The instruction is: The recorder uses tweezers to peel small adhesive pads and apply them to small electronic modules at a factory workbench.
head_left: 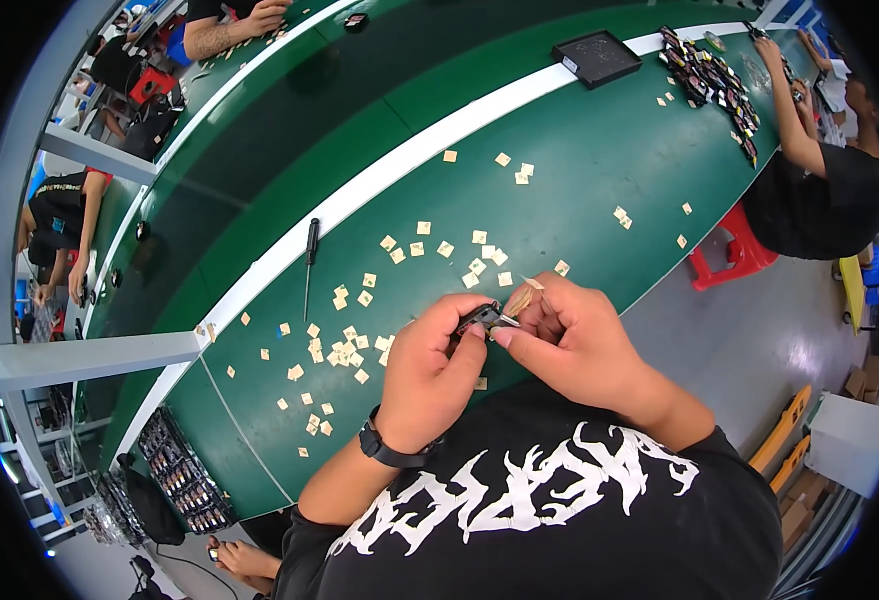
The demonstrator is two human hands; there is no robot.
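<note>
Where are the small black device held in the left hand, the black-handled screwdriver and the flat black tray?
Small black device (480, 317): head view, on its exposed middle.
Black-handled screwdriver (311, 245): head view, on its handle.
Flat black tray (604, 65): head view, on its floor.

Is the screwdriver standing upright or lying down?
Lying down: the screwdriver stretches flat, its thin shaft along the green tabletop and its black handle toward the white edge strip.
</note>
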